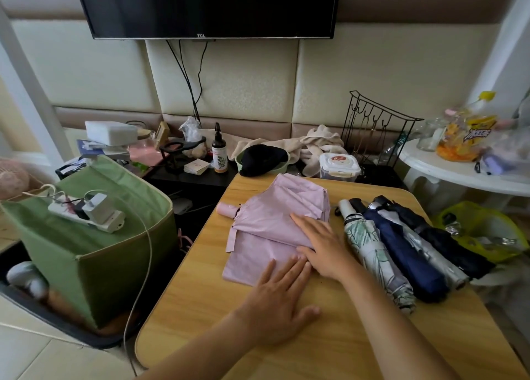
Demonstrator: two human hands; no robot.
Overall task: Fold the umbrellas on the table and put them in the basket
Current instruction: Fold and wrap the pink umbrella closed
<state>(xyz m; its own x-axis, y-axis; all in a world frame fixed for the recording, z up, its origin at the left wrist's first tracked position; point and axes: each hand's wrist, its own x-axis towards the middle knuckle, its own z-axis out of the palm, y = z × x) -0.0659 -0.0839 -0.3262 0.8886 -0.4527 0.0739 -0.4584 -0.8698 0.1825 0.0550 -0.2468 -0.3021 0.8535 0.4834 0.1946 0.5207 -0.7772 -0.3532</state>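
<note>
Head view: a pink umbrella (266,230) lies flattened near the middle of the wooden table (329,345), its canopy spread in loose folds and its pale pink handle (227,209) pointing toward the table's left edge. The left hand (275,302) rests flat on the table, fingers straight and together, with the fingertips pressing on the near edge of the pink fabric; it grips nothing. The right hand (322,243) lies flat on the fabric's right side, fingers straight and slightly spread, pressing down rather than clutching. The 2 hands sit just beside each other, fingertips almost touching.

Along the table's right edge lie 4 collapsed umbrellas side by side, handles toward the far edge: a white leaf-print umbrella (372,253) closest to the right hand, then a navy umbrella (401,253), a silver-grey umbrella (424,247) and a black umbrella (441,242) at the outside.

Off the table's left edge stands a green fabric basket (114,253), its top flap folded over, with a white power strip (86,211) and plugged adapters lying on it. Beyond the far edge, a black shelf holds a brown spray bottle (219,150), a black cloth in a green bowl (262,157) and a lidded plastic box (339,166). A dark television (209,6) hangs on the padded wall.
</note>
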